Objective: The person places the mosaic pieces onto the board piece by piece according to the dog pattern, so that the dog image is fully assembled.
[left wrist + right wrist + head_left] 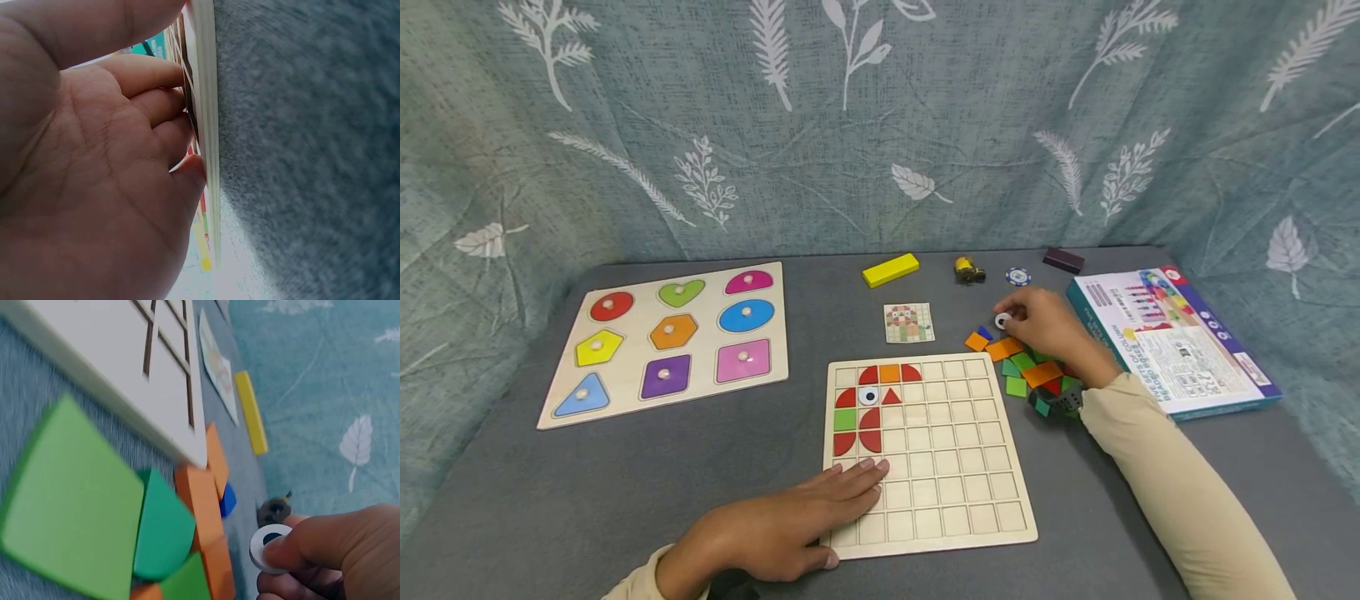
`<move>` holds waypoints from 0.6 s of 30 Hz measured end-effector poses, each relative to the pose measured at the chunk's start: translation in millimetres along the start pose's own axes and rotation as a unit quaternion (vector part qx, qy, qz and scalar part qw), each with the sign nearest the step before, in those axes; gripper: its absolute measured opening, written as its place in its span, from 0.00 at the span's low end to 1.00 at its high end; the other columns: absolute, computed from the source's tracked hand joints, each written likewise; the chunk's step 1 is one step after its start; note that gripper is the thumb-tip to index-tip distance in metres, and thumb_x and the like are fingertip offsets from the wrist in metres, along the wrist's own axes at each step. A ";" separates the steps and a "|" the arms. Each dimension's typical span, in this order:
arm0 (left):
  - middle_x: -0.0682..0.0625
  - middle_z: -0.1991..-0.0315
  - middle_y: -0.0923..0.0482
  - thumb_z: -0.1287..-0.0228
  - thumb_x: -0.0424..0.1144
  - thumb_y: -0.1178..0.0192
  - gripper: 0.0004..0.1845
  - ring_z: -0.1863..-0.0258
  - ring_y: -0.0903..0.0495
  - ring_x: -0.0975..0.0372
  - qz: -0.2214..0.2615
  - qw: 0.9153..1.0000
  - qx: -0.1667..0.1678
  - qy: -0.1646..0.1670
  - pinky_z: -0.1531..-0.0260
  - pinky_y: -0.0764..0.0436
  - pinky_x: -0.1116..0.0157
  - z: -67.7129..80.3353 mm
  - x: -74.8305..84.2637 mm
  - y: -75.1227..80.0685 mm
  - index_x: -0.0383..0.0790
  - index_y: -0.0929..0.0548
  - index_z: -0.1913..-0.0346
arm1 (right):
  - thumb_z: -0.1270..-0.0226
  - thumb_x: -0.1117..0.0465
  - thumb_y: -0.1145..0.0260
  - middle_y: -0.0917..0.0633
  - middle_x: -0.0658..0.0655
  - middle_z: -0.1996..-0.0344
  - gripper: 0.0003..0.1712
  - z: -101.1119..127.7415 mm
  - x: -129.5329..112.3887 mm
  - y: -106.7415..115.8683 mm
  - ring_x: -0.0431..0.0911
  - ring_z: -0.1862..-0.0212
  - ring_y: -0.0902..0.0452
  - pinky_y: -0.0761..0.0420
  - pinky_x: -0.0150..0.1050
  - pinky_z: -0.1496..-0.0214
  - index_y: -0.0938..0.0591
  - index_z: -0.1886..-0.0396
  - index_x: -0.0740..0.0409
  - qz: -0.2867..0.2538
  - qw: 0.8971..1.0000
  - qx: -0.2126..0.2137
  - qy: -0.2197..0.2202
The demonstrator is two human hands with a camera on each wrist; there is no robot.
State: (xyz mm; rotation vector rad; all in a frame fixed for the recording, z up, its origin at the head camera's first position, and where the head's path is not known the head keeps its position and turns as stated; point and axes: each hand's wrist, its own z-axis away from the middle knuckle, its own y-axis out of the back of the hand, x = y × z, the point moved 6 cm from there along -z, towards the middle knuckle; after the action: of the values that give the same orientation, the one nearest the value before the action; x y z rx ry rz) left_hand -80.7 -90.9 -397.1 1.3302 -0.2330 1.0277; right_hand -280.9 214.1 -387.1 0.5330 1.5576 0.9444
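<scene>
My right hand (1051,327) pinches a round white eye piece with a black centre (256,549) between thumb and fingers, just above the pile of coloured wooden pieces (1024,361). Straight fingers of my left hand (786,523) rest on the lower left of the wooden grid board (958,454), the thumb at its near edge. Red curved pieces (870,431), an orange square (889,373), a green square (845,420), a red triangle (891,397) and another eye piece (868,396) lie in the board's upper left cells.
Behind the board lies a small pattern card (908,323). A knob puzzle (632,358) is at left, a flat box (1176,342) at right. Along the back are a yellow block (891,271), a small yellow-and-black toy (969,270), a poker chip (1018,276) and a dark block (1063,260).
</scene>
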 end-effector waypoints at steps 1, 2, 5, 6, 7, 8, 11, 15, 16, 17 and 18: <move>0.51 0.22 0.59 0.38 0.30 0.38 0.41 0.24 0.58 0.58 0.001 1.000 0.000 0.000 0.29 0.51 0.58 0.0 -0.1 -0.1 0.40 0.45 0.24 | 0.33 0.70 0.41 0.18 0.61 0.63 0.12 0.4 -2.2 -0.9 0.50 0.64 0.23 0.24 0.43 0.65 0.15 0.54 0.66 -0.003 1.000 -0.002 0.002; 0.51 0.22 0.59 0.38 0.30 0.38 0.41 0.24 0.58 0.58 0.002 1.000 0.001 0.000 0.29 0.51 0.58 -0.1 -0.1 -0.1 0.40 0.45 0.24 | 0.33 0.70 0.41 0.17 0.61 0.64 0.12 1.3 -4.9 -1.9 0.50 0.65 0.24 0.24 0.42 0.66 0.15 0.54 0.66 -0.007 1.000 -0.004 0.005; 0.51 0.22 0.60 0.38 0.30 0.38 0.41 0.24 0.58 0.58 0.004 1.000 0.000 0.001 0.29 0.52 0.58 -0.1 -0.4 -0.5 0.40 0.45 0.24 | 0.33 0.70 0.41 0.18 0.61 0.62 0.12 4.4 -13.4 -5.4 0.50 0.65 0.24 0.24 0.41 0.66 0.15 0.54 0.66 -0.012 1.000 -0.012 0.012; 0.52 0.22 0.60 0.37 0.30 0.38 0.41 0.24 0.58 0.58 0.003 1.000 0.000 0.002 0.29 0.52 0.58 -0.2 -0.5 -0.6 0.40 0.45 0.24 | 0.33 0.70 0.40 0.18 0.62 0.61 0.11 5.7 -16.7 -6.7 0.50 0.65 0.24 0.24 0.42 0.66 0.15 0.55 0.66 -0.012 1.000 -0.014 0.016; 0.52 0.22 0.60 0.37 0.31 0.38 0.41 0.24 0.58 0.58 0.002 1.000 -0.001 0.003 0.29 0.52 0.58 -0.4 -0.6 -0.6 0.40 0.45 0.24 | 0.33 0.70 0.40 0.18 0.62 0.61 0.11 7.1 -20.1 -7.8 0.50 0.65 0.24 0.24 0.42 0.65 0.15 0.55 0.66 -0.010 1.000 -0.015 0.018; 0.52 0.22 0.60 0.37 0.31 0.38 0.41 0.24 0.58 0.58 -0.001 1.000 -0.003 0.003 0.29 0.52 0.58 -0.5 -0.6 -0.7 0.40 0.45 0.24 | 0.33 0.71 0.40 0.18 0.62 0.60 0.11 8.5 -23.5 -9.1 0.50 0.65 0.24 0.24 0.42 0.65 0.14 0.55 0.66 -0.007 1.000 -0.017 0.023; 0.52 0.22 0.60 0.36 0.32 0.38 0.41 0.24 0.59 0.58 -0.011 1.000 -0.010 0.001 0.29 0.52 0.58 -1.0 -0.8 -0.8 0.41 0.45 0.24 | 0.33 0.71 0.38 0.18 0.61 0.61 0.10 12.2 -34.5 -13.0 0.49 0.65 0.24 0.24 0.42 0.65 0.14 0.57 0.66 -0.004 0.999 -0.019 0.040; 0.52 0.22 0.60 0.36 0.33 0.38 0.40 0.24 0.59 0.58 -0.026 1.000 -0.016 0.002 0.29 0.52 0.58 -2.2 -1.1 -0.7 0.41 0.45 0.24 | 0.35 0.71 0.37 0.18 0.58 0.64 0.10 15.7 -49.6 -18.0 0.47 0.67 0.24 0.24 0.41 0.66 0.13 0.57 0.64 -0.006 0.998 -0.025 0.062; 0.52 0.22 0.60 0.36 0.33 0.38 0.41 0.24 0.59 0.59 -0.028 0.999 -0.018 0.004 0.29 0.51 0.58 -2.6 -1.3 -0.7 0.42 0.45 0.24 | 0.35 0.70 0.37 0.18 0.57 0.64 0.10 16.3 -52.9 -19.2 0.46 0.67 0.25 0.25 0.41 0.67 0.13 0.57 0.64 -0.007 0.997 -0.028 0.065; 0.52 0.22 0.61 0.36 0.33 0.37 0.41 0.24 0.59 0.59 -0.030 0.999 -0.018 0.007 0.29 0.51 0.58 -3.0 -1.4 -0.6 0.42 0.45 0.24 | 0.35 0.70 0.36 0.18 0.57 0.64 0.10 16.8 -55.8 -20.8 0.46 0.67 0.25 0.25 0.40 0.67 0.12 0.57 0.64 -0.010 0.997 -0.031 0.070; 0.52 0.22 0.61 0.36 0.34 0.37 0.41 0.24 0.59 0.59 -0.033 0.999 -0.019 0.008 0.29 0.51 0.58 -3.2 -1.4 -0.6 0.42 0.45 0.24 | 0.36 0.71 0.36 0.18 0.56 0.64 0.10 17.0 -58.1 -22.4 0.45 0.67 0.25 0.25 0.40 0.67 0.12 0.58 0.63 -0.012 0.996 -0.033 0.076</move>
State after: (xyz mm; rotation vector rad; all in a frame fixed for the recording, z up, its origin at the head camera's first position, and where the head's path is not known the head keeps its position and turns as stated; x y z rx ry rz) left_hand -82.4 -88.8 -399.4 1.2870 -0.1953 0.9736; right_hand -248.1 160.9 -370.6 0.4021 1.6579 1.0342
